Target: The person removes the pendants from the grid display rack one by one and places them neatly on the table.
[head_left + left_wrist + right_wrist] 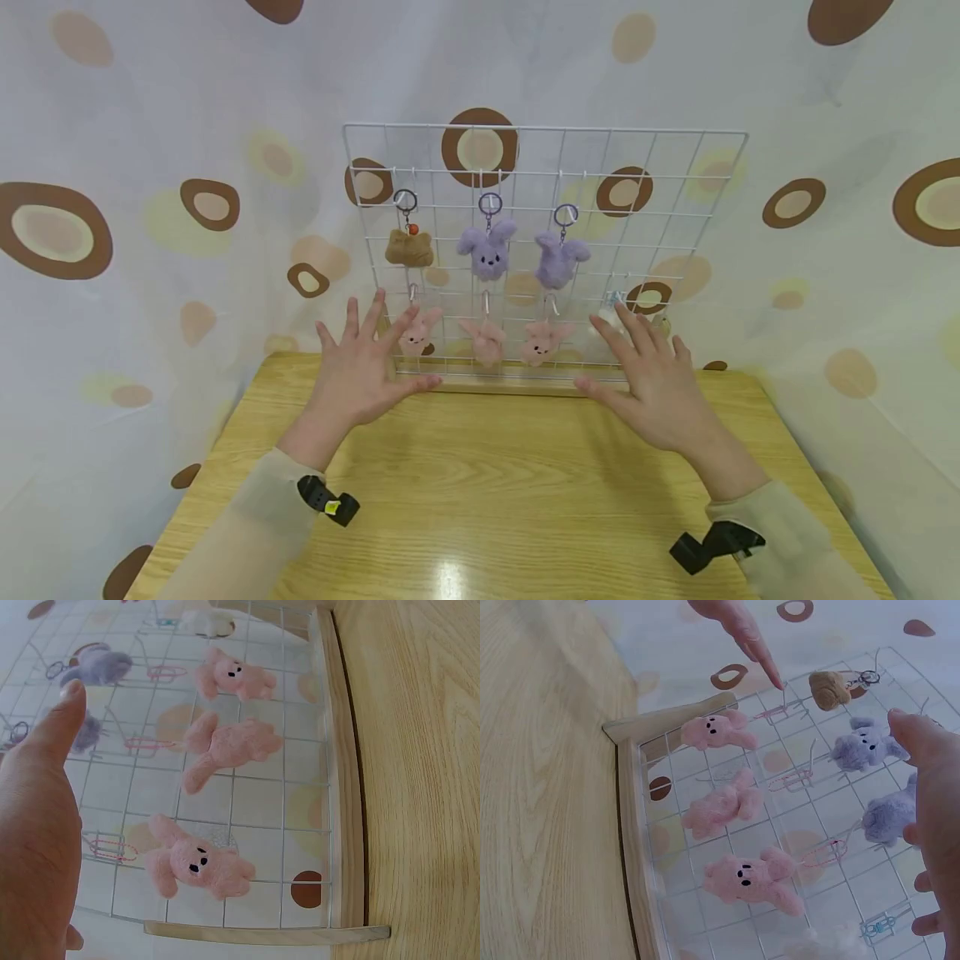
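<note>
Both hands are held up before a white wire grid rack (pixel 667 177), fingers spread, with nothing in them. My left hand (pixel 360 367) is nearest the left pink rabbit plush keychain (pixel 417 335). Over the lower right of the rack, my right hand (pixel 660 392) partly hides a white fluffy keychain (pixel 829 945) with a light-blue clasp. Two more pink rabbit plushes, one at the centre (pixel 486 342) and one to its right (pixel 542 342), hang from hooks in the lower row. Above them hang a brown plush keychain (pixel 408 248) and two purple rabbit plushes, at the middle (pixel 487 252) and right (pixel 558 262).
The rack stands in a wooden base (pixel 346 825) at the back of a wood-grain table (pixel 480 483). Behind it hangs a pale curtain (pixel 180 100) with brown oval patterns. Black camera straps sit at the left wrist (pixel 328 500) and right wrist (pixel 717 546).
</note>
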`<state>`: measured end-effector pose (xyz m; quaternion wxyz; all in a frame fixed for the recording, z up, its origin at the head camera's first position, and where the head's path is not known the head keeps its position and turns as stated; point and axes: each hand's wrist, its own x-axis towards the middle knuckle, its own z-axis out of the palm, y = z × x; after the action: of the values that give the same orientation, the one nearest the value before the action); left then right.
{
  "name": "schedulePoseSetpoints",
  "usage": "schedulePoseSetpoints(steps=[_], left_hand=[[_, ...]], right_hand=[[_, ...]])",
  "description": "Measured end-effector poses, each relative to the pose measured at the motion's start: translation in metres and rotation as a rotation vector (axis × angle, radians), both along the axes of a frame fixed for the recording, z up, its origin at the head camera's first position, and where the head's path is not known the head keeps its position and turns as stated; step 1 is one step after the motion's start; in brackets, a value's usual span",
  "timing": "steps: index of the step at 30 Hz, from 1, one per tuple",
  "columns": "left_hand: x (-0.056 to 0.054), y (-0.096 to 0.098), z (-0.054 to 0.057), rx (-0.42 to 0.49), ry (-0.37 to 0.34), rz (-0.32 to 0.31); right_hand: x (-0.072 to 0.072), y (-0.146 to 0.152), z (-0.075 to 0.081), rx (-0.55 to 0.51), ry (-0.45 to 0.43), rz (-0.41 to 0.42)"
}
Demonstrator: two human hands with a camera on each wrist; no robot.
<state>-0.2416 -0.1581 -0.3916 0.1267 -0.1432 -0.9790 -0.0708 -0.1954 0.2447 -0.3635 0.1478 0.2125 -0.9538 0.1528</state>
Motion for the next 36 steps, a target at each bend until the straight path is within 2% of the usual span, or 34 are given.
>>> schedulePoseSetpoints(steps=[6,24,30,36], left_hand=[[-0.001,-0.002,0.001,0.016,-0.001,0.015],[-0.002,-0.012,-0.004,0.046,0.019,0.022],[-0.004,-0.016,-0.003,0.058,0.017,0.031],[-0.007,-0.020,-0.009,0.099,0.022,0.041]], right_hand=[[0.000,0.001,0.006,-0.012,-0.002,0.013],[-0.011,0.002,0.024,-0.117,-0.001,0.086],[-0.015,0.003,0.028,-0.153,-0.038,0.091],[-0.018,0.002,0.034,-0.225,-0.100,0.101]])
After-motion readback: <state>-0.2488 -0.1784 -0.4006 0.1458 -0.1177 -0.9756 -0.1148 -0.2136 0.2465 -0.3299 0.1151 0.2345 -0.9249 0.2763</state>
